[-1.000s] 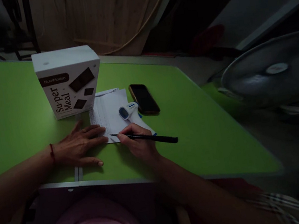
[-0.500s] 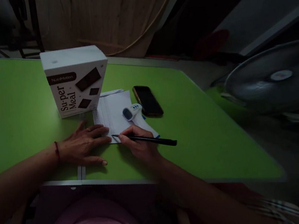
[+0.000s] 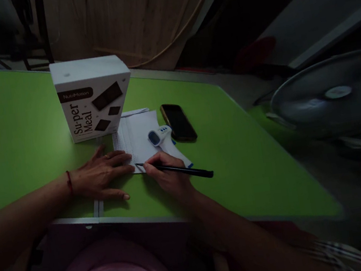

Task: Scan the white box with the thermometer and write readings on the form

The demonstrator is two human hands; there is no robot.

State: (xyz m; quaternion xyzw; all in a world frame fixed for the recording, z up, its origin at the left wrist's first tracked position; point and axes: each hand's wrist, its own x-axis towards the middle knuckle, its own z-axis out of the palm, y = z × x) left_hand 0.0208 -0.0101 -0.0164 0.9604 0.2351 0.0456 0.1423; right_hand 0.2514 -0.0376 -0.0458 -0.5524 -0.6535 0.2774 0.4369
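Note:
My right hand (image 3: 169, 175) grips a black pen (image 3: 189, 170), its tip touching the lower part of a white sheet of paper (image 3: 141, 132). Small rows of writing cover the paper's left side. Flat on the table and the paper's left edge lies my left hand (image 3: 103, 174), fingers spread, holding nothing. On the right part of the paper rests a white and blue infrared thermometer (image 3: 163, 138), its handle partly behind my right hand. A white Su-per Meal box (image 3: 94, 103) stands upright at the paper's upper left.
A dark phone (image 3: 178, 122) in a brownish case lies right of the thermometer. Everything sits on a green folding table (image 3: 239, 167) with a pale edge. A large round fan (image 3: 337, 94) is at the right, beyond the table. Chairs stand at the far left.
Both hands keep their places, and the pen tip stays at nearly the same spot on the paper. Only a very slight shift of the view shows.

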